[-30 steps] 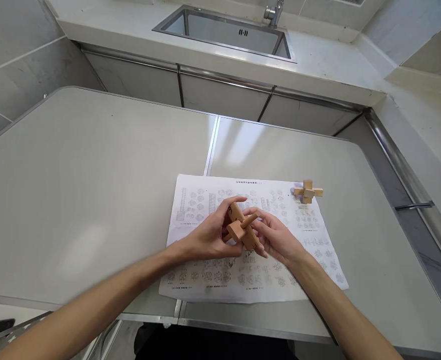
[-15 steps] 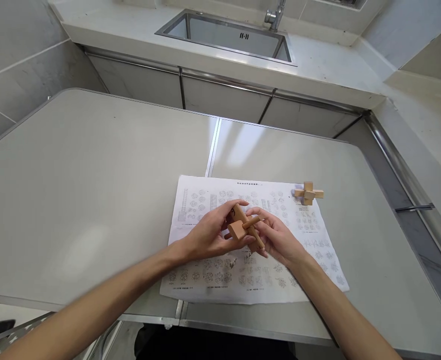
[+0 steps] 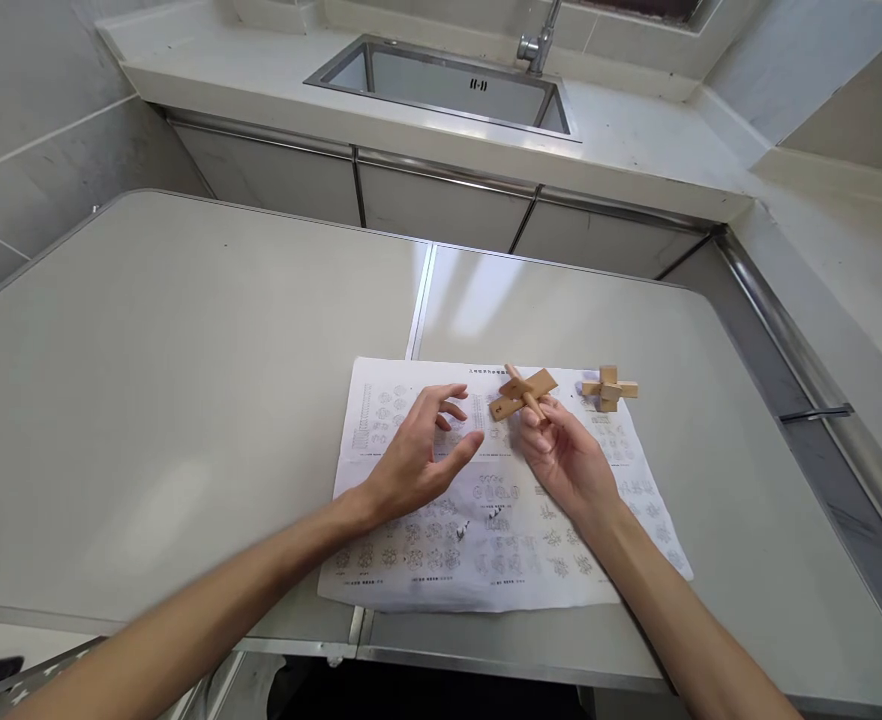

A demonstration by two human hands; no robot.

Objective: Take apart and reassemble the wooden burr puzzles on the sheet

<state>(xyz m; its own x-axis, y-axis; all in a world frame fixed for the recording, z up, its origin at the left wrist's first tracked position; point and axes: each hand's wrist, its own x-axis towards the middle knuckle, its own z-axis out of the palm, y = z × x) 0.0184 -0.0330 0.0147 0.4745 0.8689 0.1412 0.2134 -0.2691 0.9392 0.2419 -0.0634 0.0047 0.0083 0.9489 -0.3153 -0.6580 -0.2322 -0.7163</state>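
Between the fingertips of my right hand point(image 3: 567, 455) is a wooden interlocking puzzle point(image 3: 522, 392), made of flat crossed pieces with a round rod through them. It is tilted above the upper part of the printed sheet point(image 3: 426, 595). My left hand point(image 3: 424, 450) is apart from it, to the left, with thumb and fingers spread and nothing in them. A second wooden block puzzle point(image 3: 609, 389), cross-shaped, stands at the sheet's upper right corner, just right of the held one.
The sheet carries rows of small diagrams and has small torn spots. It lies on a pale folding table point(image 3: 186, 400) with a metal seam point(image 3: 422, 300). Beyond the table are a counter with a sink point(image 3: 448, 95) and a faucet point(image 3: 537, 48).
My left hand has let go of the puzzle and moved slightly left, its fingers now apart. My right hand has carried the puzzle up and to the right, turning it. The view has shifted slightly.
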